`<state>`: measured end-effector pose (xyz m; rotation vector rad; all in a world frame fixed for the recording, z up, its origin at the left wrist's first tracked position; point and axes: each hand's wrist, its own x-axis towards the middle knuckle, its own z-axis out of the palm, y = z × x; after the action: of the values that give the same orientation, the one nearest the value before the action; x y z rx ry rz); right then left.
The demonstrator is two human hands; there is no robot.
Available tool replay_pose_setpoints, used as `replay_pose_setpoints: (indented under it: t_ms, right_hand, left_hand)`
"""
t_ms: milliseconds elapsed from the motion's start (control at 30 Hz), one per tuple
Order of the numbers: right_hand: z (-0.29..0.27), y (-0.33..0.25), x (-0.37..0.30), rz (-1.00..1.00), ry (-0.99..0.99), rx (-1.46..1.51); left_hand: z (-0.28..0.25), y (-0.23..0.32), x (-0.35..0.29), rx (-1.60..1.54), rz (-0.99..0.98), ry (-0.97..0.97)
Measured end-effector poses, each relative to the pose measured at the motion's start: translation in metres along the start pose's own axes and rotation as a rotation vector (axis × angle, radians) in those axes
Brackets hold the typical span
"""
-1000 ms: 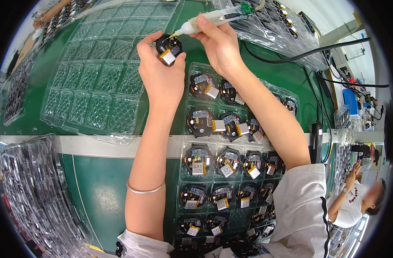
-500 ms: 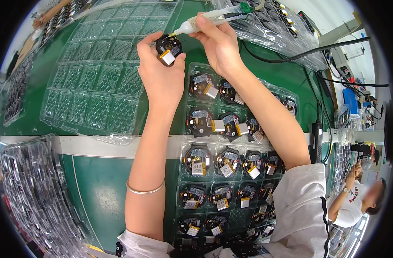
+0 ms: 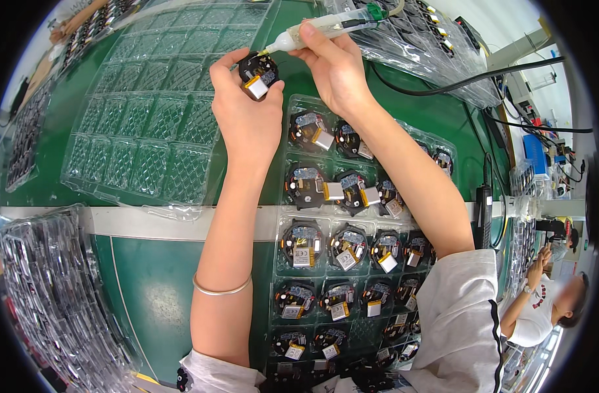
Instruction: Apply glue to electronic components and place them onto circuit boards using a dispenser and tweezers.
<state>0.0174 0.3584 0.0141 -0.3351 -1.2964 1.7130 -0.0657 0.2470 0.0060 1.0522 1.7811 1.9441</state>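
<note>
My left hand (image 3: 248, 121) is closed round the edges of a round black electronic module (image 3: 266, 67), which carries a small silver battery (image 3: 256, 87) with a yellow edge. In my right hand (image 3: 336, 69) is a clear dispensing syringe (image 3: 325, 27) with a green cap and a hose at its back end. Its tapered nozzle points left, and the tip meets the module's upper rim or sits just over it; I cannot tell which. Below my right forearm lies a clear plastic tray (image 3: 277, 226) filled with similar round modules (image 3: 303, 243), each with a battery.
A clear tray with see-through pockets (image 3: 139, 141) lies to the left on the green mat. Stacked trays (image 3: 57, 295) stand at the lower left, more (image 3: 424, 56) at the upper right. A black cable (image 3: 469, 84) crosses at right. A co-worker (image 3: 542, 301) sits far right.
The module and my left hand have shifted very slightly to the right. The syringe stays almost where it was.
</note>
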Motion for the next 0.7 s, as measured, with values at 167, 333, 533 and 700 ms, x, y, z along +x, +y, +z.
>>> replay_pose_setpoints:
  t_ms: [167, 333, 533, 700]
  right_hand:
    - [0.0019, -0.0003, -0.0007, 0.0, 0.001, 0.005]
    - [0.0018, -0.0004, -0.0016, -0.012, -0.019, 0.01]
    - [0.0016, -0.0011, -0.0019, -0.017, -0.014, 0.017]
    - [0.0014, -0.0011, -0.0019, -0.017, 0.006, 0.005]
  left_hand:
    - [-0.0002, -0.0001, 0.0001, 0.004, 0.004, -0.001]
    - [0.0002, -0.0007, -0.0001, 0.006, 0.004, -0.006]
    - [0.0003, -0.0004, 0.0004, -0.007, -0.001, 0.001]
    - [0.0006, 0.0006, 0.0001, 0.008, 0.001, 0.0]
